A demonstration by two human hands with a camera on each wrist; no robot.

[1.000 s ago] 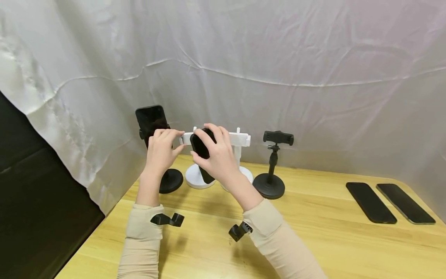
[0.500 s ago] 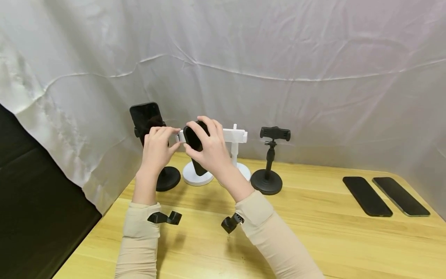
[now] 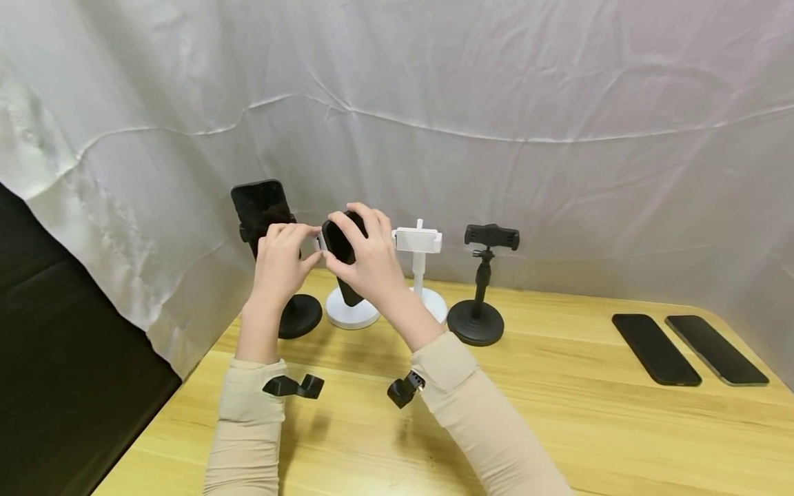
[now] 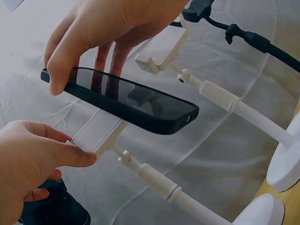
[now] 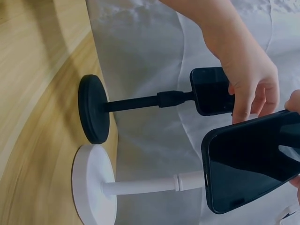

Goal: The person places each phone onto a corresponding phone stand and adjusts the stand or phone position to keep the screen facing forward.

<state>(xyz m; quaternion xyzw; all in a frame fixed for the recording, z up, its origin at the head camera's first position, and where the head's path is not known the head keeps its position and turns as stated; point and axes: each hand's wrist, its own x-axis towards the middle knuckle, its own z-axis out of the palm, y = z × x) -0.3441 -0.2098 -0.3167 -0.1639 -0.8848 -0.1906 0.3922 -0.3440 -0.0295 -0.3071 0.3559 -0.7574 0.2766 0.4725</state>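
In the head view my left hand [image 3: 280, 265] pinches the left end of a white phone-stand clamp [image 4: 96, 133] between thumb and fingers. My right hand [image 3: 371, 255] grips a black smartphone [image 3: 338, 241] by its edges, thumb on one side and fingers on the other. The phone is tilted in front of the clamp and covers most of it in the head view. The left wrist view has the phone right over the clamp; whether they touch I cannot tell. Below stands that clamp's round white base [image 3: 352, 315].
Left of the hands, a black stand [image 3: 300, 317] carries an upright phone [image 3: 260, 207]. On the right are a second white stand [image 3: 418, 241] and a black stand [image 3: 492, 238] with phoneless clamps. Two phones, one black [image 3: 656, 349] and another [image 3: 716, 350], lie on the wooden table [image 3: 558, 413].
My right hand has shifted left with the phone, bringing it closer to my left hand. The second white stand's clamp now shows fully. My left hand keeps its pinch.
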